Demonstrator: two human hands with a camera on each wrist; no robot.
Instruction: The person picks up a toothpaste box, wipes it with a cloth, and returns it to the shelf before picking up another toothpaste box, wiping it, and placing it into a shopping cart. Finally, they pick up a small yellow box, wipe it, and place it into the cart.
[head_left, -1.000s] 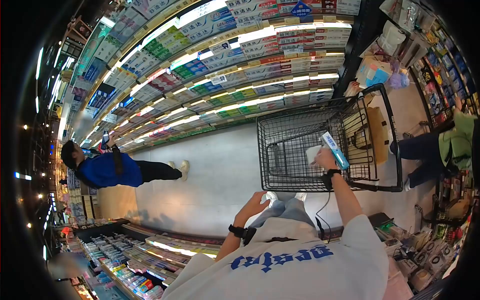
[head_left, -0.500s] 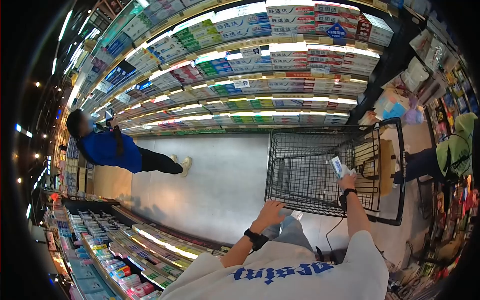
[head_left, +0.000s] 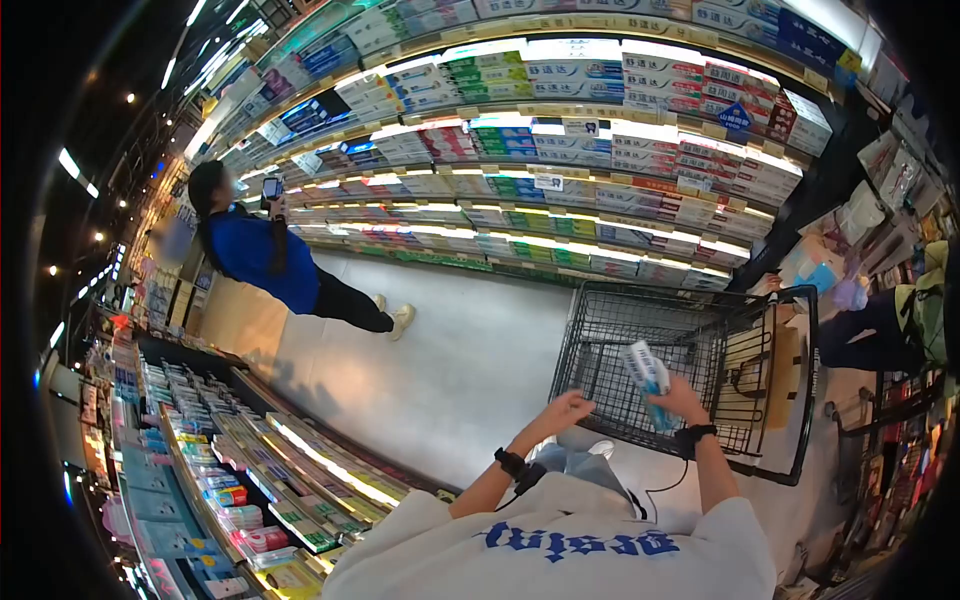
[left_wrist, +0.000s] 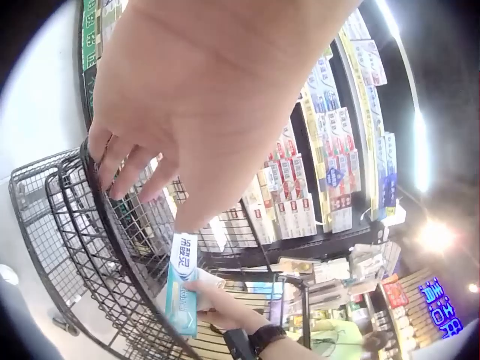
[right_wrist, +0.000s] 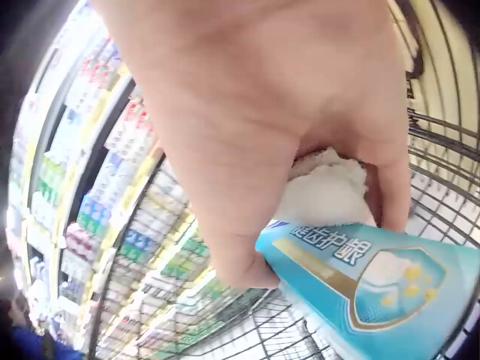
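My right hand [head_left: 683,400] grips a white and teal toothpaste box [head_left: 648,372] above the black wire shopping cart [head_left: 625,432]. In the right wrist view the thumb presses on the box's near end, and a crumpled white wad [right_wrist: 326,195], perhaps tissue, is tucked between box and palm. The box's teal face carries a tooth-and-shield picture. My left hand [head_left: 565,410] hovers by the cart's near left corner, holding nothing. From the left wrist its fingers [left_wrist: 129,169] hang loosely bent, overlapping the cart's rim.
Shelves of stacked toothpaste boxes [head_left: 570,75] run along the far side of the aisle. A person in blue [head_left: 262,262] stands to the left with a phone [head_left: 271,189]. Another person in green [head_left: 925,310] is beyond the cart's handle. Low product shelves [head_left: 300,480] line the near left.
The toothpaste box has come up and left, nearer my left hand, its label turned more into view. My left hand has moved right and its fingers bend more. The person in blue appears further right.
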